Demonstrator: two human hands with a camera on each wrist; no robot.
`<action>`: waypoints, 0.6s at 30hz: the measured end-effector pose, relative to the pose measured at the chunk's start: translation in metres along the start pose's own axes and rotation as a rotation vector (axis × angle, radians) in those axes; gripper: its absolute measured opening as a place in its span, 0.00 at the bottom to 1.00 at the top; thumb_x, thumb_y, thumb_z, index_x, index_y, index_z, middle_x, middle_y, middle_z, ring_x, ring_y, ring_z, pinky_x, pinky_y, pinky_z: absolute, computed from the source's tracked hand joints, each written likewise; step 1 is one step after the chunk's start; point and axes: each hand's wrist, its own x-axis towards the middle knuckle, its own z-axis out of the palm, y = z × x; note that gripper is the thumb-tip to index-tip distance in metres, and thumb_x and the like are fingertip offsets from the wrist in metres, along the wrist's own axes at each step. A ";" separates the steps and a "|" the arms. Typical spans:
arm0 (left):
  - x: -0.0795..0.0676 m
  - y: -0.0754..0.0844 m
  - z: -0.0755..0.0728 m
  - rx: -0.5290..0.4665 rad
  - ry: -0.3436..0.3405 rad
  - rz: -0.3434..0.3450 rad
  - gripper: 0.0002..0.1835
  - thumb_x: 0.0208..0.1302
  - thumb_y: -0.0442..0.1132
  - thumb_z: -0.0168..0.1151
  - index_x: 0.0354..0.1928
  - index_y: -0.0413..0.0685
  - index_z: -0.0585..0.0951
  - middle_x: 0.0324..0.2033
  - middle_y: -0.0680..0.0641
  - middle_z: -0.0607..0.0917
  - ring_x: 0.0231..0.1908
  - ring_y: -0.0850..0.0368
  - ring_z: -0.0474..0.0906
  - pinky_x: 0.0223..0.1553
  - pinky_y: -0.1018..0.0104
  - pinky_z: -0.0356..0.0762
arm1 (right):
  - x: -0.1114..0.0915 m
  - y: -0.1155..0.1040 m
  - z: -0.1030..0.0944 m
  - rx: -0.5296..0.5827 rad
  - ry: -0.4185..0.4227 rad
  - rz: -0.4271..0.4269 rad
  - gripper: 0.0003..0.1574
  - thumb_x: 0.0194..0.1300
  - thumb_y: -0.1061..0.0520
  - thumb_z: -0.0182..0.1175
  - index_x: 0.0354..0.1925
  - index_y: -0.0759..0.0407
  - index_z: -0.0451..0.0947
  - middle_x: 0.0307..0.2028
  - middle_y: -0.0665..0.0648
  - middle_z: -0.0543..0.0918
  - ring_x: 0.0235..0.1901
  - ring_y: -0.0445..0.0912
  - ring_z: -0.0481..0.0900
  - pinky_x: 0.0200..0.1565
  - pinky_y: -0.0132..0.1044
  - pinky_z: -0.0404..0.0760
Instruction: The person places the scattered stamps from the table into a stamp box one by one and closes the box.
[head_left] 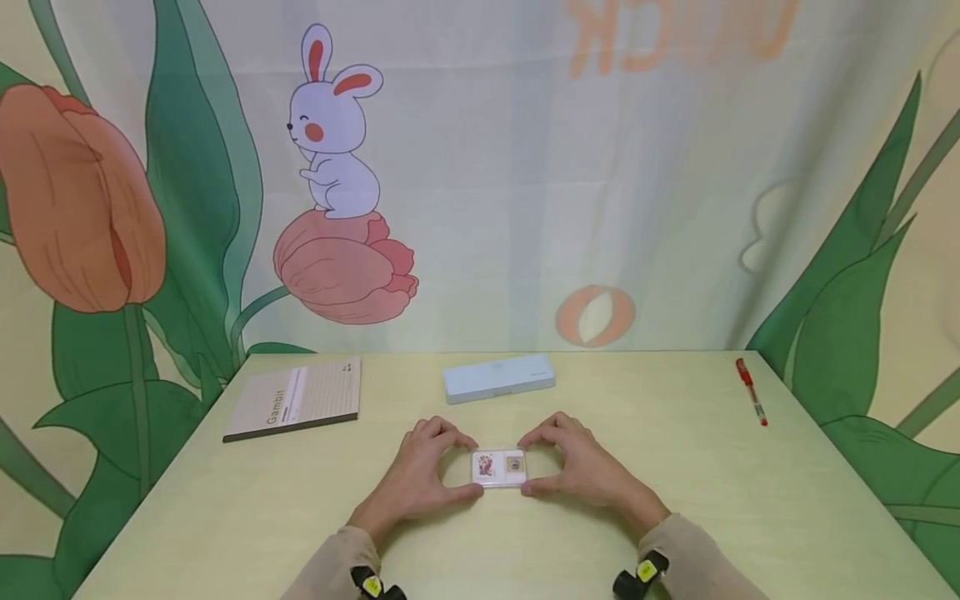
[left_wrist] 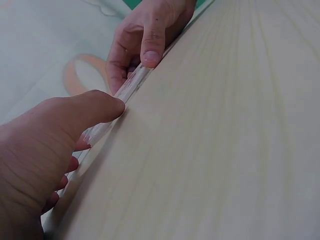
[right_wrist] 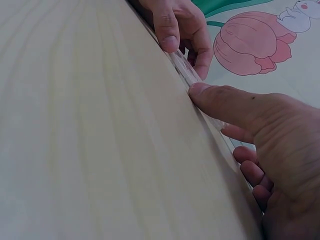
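Note:
A small flat clear plastic case (head_left: 499,468) lies level close over the table, with a red printed picture on its left half and a small brownish square on its right. My left hand (head_left: 420,473) pinches its left end, thumb on the near edge and index finger at the far corner. At the other end, my right hand (head_left: 588,468) pinches it the same way. Both wrist views show the case edge-on: a thin clear strip (left_wrist: 131,87) between thumb and finger on the left, and the same clear edge (right_wrist: 183,66) from the right.
Behind the hands is a long light-blue box (head_left: 499,380). A notebook (head_left: 296,398) marked "Gambit" lies at the back left of the table (head_left: 495,554), and a red pen (head_left: 752,392) at the back right. A printed curtain (head_left: 495,183) hangs along the far edge.

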 end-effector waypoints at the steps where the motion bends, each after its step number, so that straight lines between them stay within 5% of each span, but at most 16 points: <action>1: 0.000 0.000 0.000 0.001 0.000 0.000 0.29 0.56 0.63 0.82 0.58 0.62 0.89 0.54 0.54 0.81 0.59 0.52 0.73 0.64 0.46 0.69 | 0.000 -0.001 0.000 0.002 -0.003 0.001 0.34 0.55 0.39 0.88 0.58 0.39 0.88 0.56 0.46 0.77 0.61 0.48 0.72 0.67 0.57 0.70; 18: 0.000 -0.003 0.000 0.013 -0.004 0.025 0.30 0.56 0.64 0.81 0.59 0.62 0.89 0.54 0.55 0.80 0.58 0.54 0.72 0.62 0.48 0.69 | 0.000 -0.001 -0.001 -0.008 -0.007 -0.008 0.33 0.56 0.38 0.87 0.58 0.38 0.88 0.56 0.46 0.77 0.60 0.48 0.72 0.66 0.56 0.71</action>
